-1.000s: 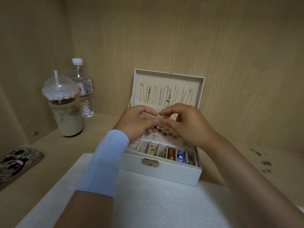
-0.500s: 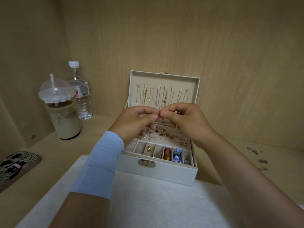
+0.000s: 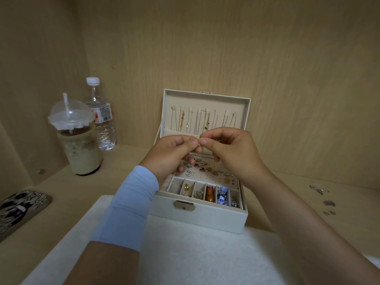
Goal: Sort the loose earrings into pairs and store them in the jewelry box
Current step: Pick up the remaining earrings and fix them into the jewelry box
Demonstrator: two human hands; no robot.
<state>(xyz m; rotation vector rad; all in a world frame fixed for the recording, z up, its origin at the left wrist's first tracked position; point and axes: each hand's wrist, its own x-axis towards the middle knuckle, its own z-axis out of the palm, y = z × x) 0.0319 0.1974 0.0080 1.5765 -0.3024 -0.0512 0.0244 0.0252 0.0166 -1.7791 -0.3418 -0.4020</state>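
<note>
Box (image 3: pixel 197 220): open, sitting on the cloth (image 3: pixel 185 254), with its lid (image 3: pixel 205 101) standing up at the back and thin chains (image 3: pixel 205 120) hanging in it.
Left hand (image 3: pixel 170 153): held up over the box. Thumb and first finger pinch tight on something tiny, and the other fingers curl under.
Right hand (image 3: pixel 232 153): held up too. It pinches the same spot from the other side, so the fingertips of both hands meet.
Thing in the pinch: too small to see well. I think it is an earring, maybe with its back piece.
Stored earrings (image 3: pixel 215 173): stuck in the holey pad (image 3: pixel 203 176) inside the box, right below the hands. More bits sit in the little front slots (image 3: pixel 176 185).
Loose earrings (image 3: pixel 321 199): a few small shiny ones lie on the shelf (image 3: pixel 298 182), well apart from the box and from both hands, off to the right.
How they feel: I think very light, hard and smooth, so they can slip and roll away. The thin post may bend.
Where to hold: by the fat front part, with two fingertips, low over the box so a drop lands inside.
How far along: some are in and some wait, so I think part done.
Other things: cup (image 3: pixel 78 145), bottle (image 3: pixel 100 116) and phone (image 3: pixel 20 208) on the left.
</note>
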